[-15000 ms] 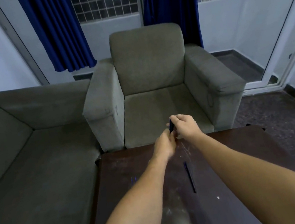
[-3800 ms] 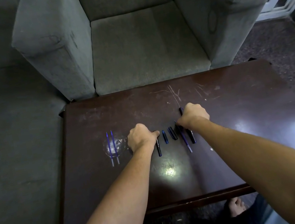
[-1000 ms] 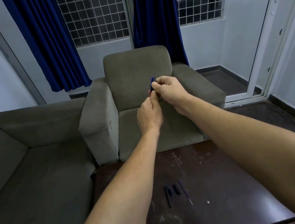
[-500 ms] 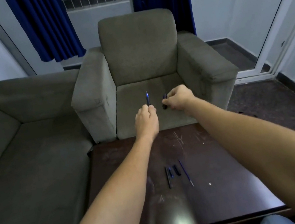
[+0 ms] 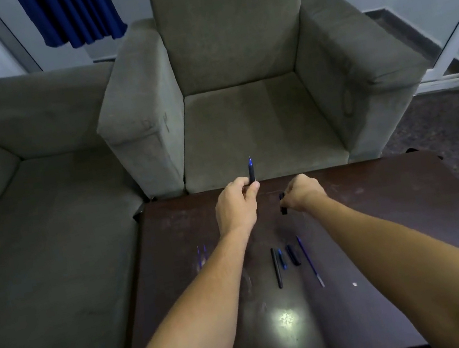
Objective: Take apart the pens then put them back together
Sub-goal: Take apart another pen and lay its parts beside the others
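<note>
My left hand [image 5: 235, 208] has its grip closed on the uncapped pen [image 5: 251, 170], tip upright above the table [image 5: 381, 208], while the cap [image 5: 282, 203] pinched in my right hand [image 5: 302, 193] sits just right and lower.

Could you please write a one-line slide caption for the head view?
Left hand holds an uncapped pen; right hand holds its cap; loose parts on table.
</note>
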